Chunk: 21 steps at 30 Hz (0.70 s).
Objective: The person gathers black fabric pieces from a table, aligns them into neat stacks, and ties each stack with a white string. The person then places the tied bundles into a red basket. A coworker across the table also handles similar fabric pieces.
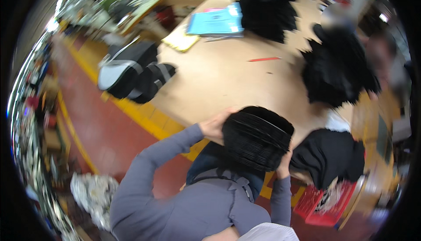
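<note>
Between my two hands is a thick stack of black fabric pieces (256, 138), held at the near edge of the table with its many layered edges showing. My left hand (215, 123) grips the stack's left side, the fingers partly behind it. On the right side my right hand (285, 160) clasps the stack low down, and most of its fingers are hidden. Just right of that hand lies another heap of black fabric (329, 155), draped over the table's corner.
The pale table (206, 83) bears a red pencil (264, 59), blue folder (217, 21), yellow cloth (182, 38) and more black fabric piles (267, 11). A black-and-grey bag (133, 72) sits at its left edge. A red crate (329, 206) stands below right. A blurred person (381, 52) is at right.
</note>
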Tool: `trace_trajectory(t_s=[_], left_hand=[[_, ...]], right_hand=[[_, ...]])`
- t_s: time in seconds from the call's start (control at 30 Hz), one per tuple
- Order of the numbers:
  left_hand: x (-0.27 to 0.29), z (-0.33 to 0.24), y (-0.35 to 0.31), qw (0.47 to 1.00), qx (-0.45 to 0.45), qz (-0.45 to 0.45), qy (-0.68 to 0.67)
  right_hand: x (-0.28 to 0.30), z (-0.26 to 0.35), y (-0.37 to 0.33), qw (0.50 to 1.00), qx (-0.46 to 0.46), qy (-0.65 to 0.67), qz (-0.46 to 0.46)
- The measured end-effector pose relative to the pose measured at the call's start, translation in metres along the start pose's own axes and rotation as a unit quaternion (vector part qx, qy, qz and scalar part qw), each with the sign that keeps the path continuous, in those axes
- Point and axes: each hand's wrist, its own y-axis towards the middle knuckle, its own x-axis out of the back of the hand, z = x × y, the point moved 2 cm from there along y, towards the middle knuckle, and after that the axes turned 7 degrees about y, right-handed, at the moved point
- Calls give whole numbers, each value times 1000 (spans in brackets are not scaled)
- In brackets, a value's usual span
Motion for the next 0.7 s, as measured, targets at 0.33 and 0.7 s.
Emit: trace_trajectory(t_s=[0.33,0.7], left_hand=[[-6,-8,-15,966,237,74,-78],[-12,-11,-24,722,584,69,-365]], right_hand=[[19,17,-3,682,265,-679,65],[31,10,-20,798,55,-599,-44]])
